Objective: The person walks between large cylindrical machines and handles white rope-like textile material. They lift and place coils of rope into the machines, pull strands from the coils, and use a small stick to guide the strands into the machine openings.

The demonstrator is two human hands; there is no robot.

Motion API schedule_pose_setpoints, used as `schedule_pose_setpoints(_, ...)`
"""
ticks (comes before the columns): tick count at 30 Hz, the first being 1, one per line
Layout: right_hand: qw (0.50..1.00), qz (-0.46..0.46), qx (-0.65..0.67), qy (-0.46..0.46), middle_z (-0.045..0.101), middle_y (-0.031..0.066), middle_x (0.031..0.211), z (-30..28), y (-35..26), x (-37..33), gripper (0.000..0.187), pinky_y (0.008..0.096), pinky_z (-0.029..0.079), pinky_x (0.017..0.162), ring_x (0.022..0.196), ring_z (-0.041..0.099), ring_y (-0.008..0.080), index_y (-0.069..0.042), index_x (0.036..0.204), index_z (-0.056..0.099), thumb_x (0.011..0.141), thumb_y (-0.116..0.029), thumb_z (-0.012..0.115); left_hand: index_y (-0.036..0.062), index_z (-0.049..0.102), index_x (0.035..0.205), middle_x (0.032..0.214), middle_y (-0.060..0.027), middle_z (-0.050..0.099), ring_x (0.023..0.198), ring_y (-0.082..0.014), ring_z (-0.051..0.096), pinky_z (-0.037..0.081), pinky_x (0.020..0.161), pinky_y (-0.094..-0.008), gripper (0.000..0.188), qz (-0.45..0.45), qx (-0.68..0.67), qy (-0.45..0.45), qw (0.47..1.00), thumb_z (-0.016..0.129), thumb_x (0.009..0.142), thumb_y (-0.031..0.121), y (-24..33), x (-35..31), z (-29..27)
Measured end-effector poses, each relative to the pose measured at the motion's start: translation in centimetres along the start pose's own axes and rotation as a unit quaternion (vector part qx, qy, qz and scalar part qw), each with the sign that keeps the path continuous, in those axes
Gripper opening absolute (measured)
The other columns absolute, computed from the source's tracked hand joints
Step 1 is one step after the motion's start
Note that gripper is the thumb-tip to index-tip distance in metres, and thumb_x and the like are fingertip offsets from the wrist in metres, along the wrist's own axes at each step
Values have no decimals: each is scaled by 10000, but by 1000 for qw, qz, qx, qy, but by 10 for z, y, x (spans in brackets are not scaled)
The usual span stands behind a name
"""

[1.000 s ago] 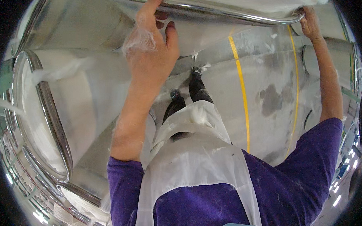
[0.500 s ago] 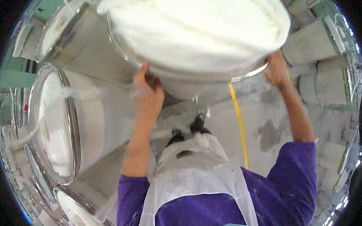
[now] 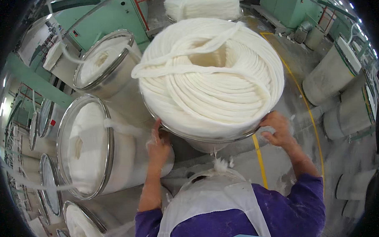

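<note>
In front of me stands a large round sliver can with a shiny metal rim (image 3: 205, 139), heaped above the rim with thick coils of white cotton sliver (image 3: 215, 94). A hole shows in the middle of the coils, and a loose strand lies across the top. My left hand (image 3: 158, 146) is closed at the near left of the rim, its thumb up against the metal and its other fingers partly hidden. On the near right, my right hand (image 3: 279, 129) has its fingers curled at the rim, their tips partly hidden by the can.
Several more sliver cans line my left, the nearest a pale can (image 3: 123, 154) with white sliver inside. Another heaped coil (image 3: 201, 6) stands directly beyond mine. Pale cans (image 3: 331, 75) stand at the right, past yellow floor lines (image 3: 260, 160). Green machinery (image 3: 103, 19) is at the far left.
The view has tilted up, showing the whole coil top and another heaped can beyond. Both hands stay at the rim of the same can.
</note>
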State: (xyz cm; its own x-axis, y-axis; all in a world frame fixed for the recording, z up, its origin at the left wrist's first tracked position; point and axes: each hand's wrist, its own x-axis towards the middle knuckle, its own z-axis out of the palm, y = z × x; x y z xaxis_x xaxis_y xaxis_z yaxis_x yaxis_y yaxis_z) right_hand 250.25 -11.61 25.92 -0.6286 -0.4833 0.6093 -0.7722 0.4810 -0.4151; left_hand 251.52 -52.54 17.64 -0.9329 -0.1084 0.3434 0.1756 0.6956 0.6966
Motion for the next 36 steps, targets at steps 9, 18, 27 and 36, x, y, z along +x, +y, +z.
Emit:
schedule_pose_setpoints(9, 967, 198, -159, 11, 680, 126, 859, -35, 36, 183, 342, 357, 479, 630, 693, 625, 253, -23, 937, 695, 861, -353, 649, 171, 555, 1280, 967, -76, 692, 812, -278, 666, 522, 723, -416, 375, 16, 0, -118, 993, 607, 909, 180, -51, -83, -20)
schedule_pose_setpoints(18, 821, 529, -206, -59, 707, 108, 984, 2, 194, 273, 800, 444, 436, 899, 979, 644, 296, -63, 960, 724, 765, -796, 469, 148, 590, 1221, 948, -101, 695, 810, -295, 667, 521, 710, -412, 337, -153, 26, -143, 977, 626, 889, 192, -99, -240, -72)
schedule_pose_setpoints(27, 809, 312, -497, -15, 632, 187, 1174, 17, 196, 347, 500, 482, 498, 867, 1038, 620, 370, -28, 1155, 631, 917, -450, 508, 89, 552, 1258, 1017, -95, 701, 857, -257, 670, 513, 756, -360, 331, -284, 9, -124, 951, 584, 939, 171, -75, -268, -100)
schedule_pose_setpoints(36, 905, 22, 330, -269, 578, -2, 728, 157, -131, 278, 267, 247, 486, 672, 686, 571, 88, -46, 1047, 659, 919, -226, 510, 29, 483, 1344, 1151, -136, 643, 1080, -191, 607, 475, 955, -328, 460, -260, -437, -63, 859, 616, 927, 171, -57, -152, -87)
